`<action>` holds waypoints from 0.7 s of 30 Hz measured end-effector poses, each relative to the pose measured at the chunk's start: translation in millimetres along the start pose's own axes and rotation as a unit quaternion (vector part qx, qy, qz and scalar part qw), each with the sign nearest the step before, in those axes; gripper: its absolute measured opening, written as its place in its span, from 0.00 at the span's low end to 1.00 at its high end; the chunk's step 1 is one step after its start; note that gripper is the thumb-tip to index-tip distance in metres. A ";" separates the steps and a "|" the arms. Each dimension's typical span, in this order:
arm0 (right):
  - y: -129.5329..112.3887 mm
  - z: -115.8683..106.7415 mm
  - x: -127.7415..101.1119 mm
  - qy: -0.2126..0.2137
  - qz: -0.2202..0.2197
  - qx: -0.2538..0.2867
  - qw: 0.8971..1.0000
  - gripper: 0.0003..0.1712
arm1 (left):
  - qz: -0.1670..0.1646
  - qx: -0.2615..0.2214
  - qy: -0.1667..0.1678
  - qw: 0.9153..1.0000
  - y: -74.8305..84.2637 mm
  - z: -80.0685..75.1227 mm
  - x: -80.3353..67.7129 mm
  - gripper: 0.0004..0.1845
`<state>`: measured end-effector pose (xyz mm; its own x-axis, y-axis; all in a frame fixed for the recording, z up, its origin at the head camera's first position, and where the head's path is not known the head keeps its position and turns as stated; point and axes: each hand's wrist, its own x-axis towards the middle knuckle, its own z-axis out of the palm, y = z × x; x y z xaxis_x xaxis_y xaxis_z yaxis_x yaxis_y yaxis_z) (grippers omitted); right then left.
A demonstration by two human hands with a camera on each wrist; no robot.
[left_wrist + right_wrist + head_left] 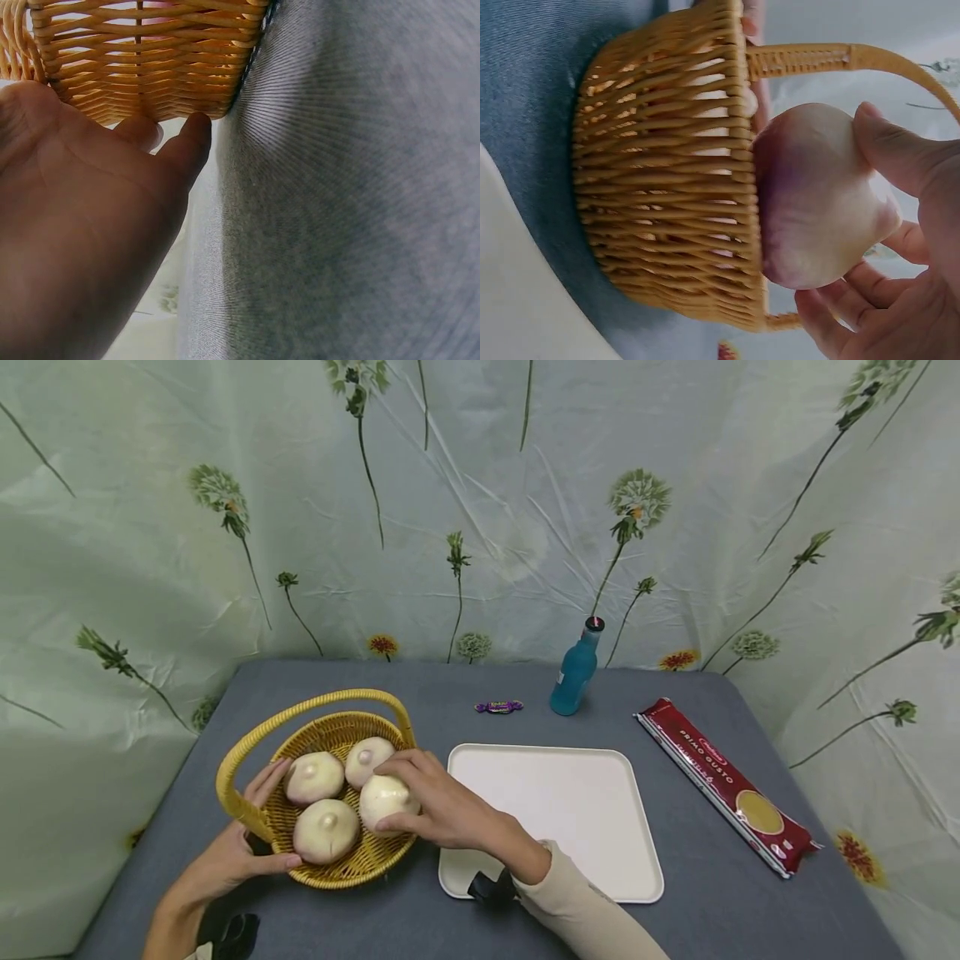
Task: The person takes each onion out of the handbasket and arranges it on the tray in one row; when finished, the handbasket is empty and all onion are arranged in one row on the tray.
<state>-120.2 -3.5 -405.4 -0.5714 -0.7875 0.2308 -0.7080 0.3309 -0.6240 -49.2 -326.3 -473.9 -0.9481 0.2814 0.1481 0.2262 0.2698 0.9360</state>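
**One bulb in your grip, the tray not yet loaded**

You are holding the yellow wicker basket steady with your left hand: fingers straight against its near-left wall, thumb lying along the lower rim, nothing curled round it. Your right hand is closing its fingers and thumb round one pale garlic-like bulb, which is sitting at the basket's right edge, level with the rim and not yet clear of it. Three more bulbs are lying inside. Just right of the basket, the white tray is carrying nothing, so by my reading the moving-out is only beginning: one bulb in hand, three waiting.

Farther back, a wrapped candy, a blue bottle and a red pasta packet are lying on the grey table.

The right wrist view is showing you the bulb's purple-tinged skin and the fingers wrapped beneath it, which the head view is hiding. The left wrist view is showing your fingertips touching the weave low down.
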 end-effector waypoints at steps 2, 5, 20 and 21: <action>-1.7 -3.7 -3.0 0.003 0.006 0.004 1.000 0.32 | -0.001 -0.004 -0.001 1.000 -0.7 -0.1 -0.2 0.64; -3.4 -8.7 -7.9 0.006 0.020 0.016 1.000 0.32 | -0.001 -0.005 0.000 1.000 -1.2 0.4 -0.2 0.63; 6.8 -24.9 -33.0 0.046 0.060 0.043 0.996 0.33 | -0.007 0.001 -0.005 1.000 -1.1 0.6 0.5 0.62; 8.0 -25.8 -34.6 0.049 0.064 0.042 0.996 0.33 | -0.005 0.005 -0.005 1.000 -1.2 0.5 0.6 0.62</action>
<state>-116.9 39.8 -399.2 -0.6947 -0.6864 0.2149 -0.5924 0.3766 -0.7123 -49.9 -326.0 -475.1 -0.9484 0.2867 0.1351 0.2181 0.2811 0.9346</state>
